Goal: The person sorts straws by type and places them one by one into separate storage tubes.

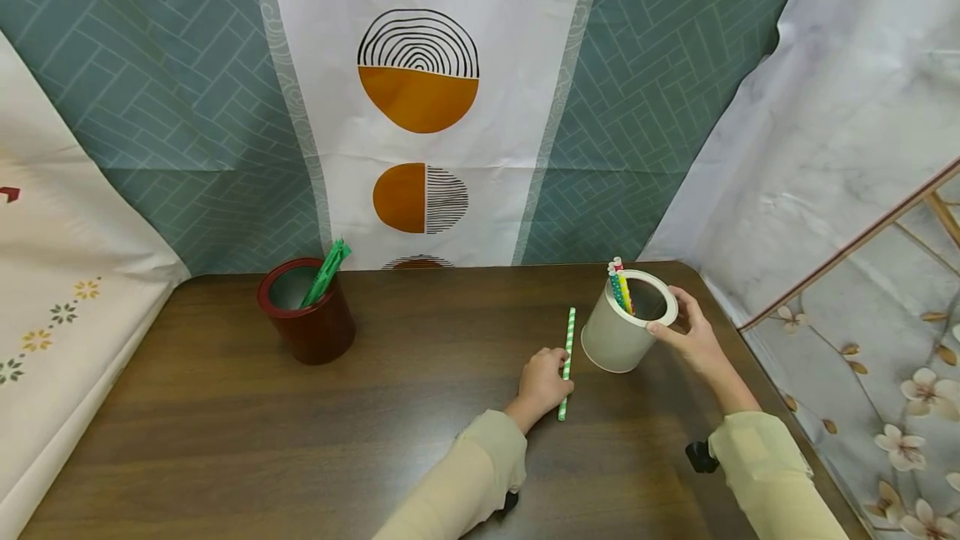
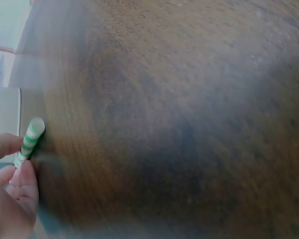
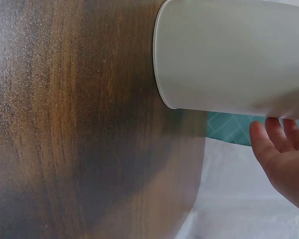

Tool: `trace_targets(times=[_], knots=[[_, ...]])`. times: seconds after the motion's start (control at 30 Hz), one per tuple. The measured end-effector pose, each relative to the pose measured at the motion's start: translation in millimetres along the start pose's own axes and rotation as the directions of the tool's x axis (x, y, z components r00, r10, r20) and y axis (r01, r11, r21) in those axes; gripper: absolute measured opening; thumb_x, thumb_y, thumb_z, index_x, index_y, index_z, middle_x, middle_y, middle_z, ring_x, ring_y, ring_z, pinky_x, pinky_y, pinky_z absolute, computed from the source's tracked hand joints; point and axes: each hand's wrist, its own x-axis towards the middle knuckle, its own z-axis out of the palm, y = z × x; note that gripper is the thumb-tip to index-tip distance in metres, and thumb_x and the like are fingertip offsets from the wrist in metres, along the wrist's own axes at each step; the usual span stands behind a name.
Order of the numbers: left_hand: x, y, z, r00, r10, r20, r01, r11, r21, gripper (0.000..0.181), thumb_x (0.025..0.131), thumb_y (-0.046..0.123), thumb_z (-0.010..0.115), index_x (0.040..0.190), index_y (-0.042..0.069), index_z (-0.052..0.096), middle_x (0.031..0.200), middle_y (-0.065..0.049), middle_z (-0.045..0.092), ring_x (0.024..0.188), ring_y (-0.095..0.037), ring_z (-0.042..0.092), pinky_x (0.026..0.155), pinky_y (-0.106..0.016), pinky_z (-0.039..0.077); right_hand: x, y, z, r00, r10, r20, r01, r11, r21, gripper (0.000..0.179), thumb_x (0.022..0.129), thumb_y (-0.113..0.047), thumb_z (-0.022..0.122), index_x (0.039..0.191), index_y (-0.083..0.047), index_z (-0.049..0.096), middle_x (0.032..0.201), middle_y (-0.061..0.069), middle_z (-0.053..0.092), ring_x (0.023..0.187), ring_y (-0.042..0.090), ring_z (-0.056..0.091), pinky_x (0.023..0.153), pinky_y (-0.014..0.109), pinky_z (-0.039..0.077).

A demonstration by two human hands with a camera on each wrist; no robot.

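My left hand pinches a slim green-and-white striped stick between thumb and fingers, low over the table. The left wrist view shows its rounded white end; whether it touches the wood I cannot tell. To its right stands a white cylindrical container, upright on the table. Several slim patterned sticks, teal-dotted and yellow among them, lean inside its left rim. My right hand holds that container's right side, thumb at the front rim and fingers round the far side. Its fingertips meet the wall in the right wrist view.
A dark red cylindrical container stands at the back left of the brown table, with green plastic-looking sticks leaning in it. A patterned cloth hangs behind the back edge. Pale cloths flank both sides.
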Motion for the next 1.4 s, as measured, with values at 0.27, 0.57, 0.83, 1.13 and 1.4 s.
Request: trace_targets(times=[0.27,0.57,0.83,1.13,1.4], knots=[[-2.2,4.1,-3.1,0.999,-0.044,-0.002,0.044,0.998,0.04,0.04,0.064,0.01,0.07,0.103,0.012,0.061,0.077,0.001,0.058,0.071,-0.017,0.058,0.062,-0.028,0.045,-1.1,-1,-1,1.0,0.001,0.004,-0.001,1.0,0.004,0.067,0.082,-0.004,0.057,0.136,0.0,0.018,0.123,0.021,0.036,0.093,-0.002,0.041,0.07,0.008,0.039],[-2.1,1.4,-1.0,0.998,-0.066,-0.015,0.065,0.995,-0.08,0.041,0.065,0.008,0.066,0.106,0.01,0.059,0.08,-0.001,0.063,0.075,-0.019,0.059,0.069,-0.033,0.046,-0.9,-1,-1,1.0,0.01,0.015,-0.01,1.0,0.001,0.068,0.083,-0.006,0.057,0.137,0.0,0.017,0.127,0.023,0.035,0.096,0.001,0.04,0.07,0.008,0.039],[-0.1,0.6,-1.9,0.986,-0.168,-0.006,0.158,0.938,-0.31,0.044,0.071,0.006,0.068,0.113,0.01,0.055,0.088,-0.003,0.066,0.071,-0.019,0.059,0.068,-0.034,0.046,-1.3,0,-1,1.0,0.003,0.013,-0.003,1.0,0.004,0.067,0.083,-0.011,0.058,0.136,0.001,0.017,0.125,0.024,0.034,0.098,0.004,0.041,0.071,0.008,0.039],[13.4,7.0,-11.7,0.979,-0.19,-0.073,0.136,0.878,-0.458,0.047,0.069,0.002,0.065,0.115,0.006,0.055,0.089,-0.005,0.062,0.059,-0.004,0.057,0.055,-0.018,0.044,-0.5,2,0,1.0,-0.016,0.003,0.016,1.0,-0.001,0.066,0.083,-0.01,0.058,0.134,0.002,0.019,0.121,0.022,0.036,0.091,-0.006,0.04,0.07,0.008,0.039],[24.4,15.7,-31.6,0.98,-0.17,-0.1,0.078,0.801,-0.594,0.049,0.07,-0.001,0.057,0.119,0.004,0.052,0.094,-0.007,0.059,0.061,-0.004,0.055,0.055,-0.016,0.044,-0.4,0,0,1.0,-0.004,0.007,0.004,1.0,0.001,0.066,0.083,-0.008,0.058,0.136,0.0,0.019,0.123,0.022,0.036,0.093,-0.003,0.041,0.07,0.008,0.039]])
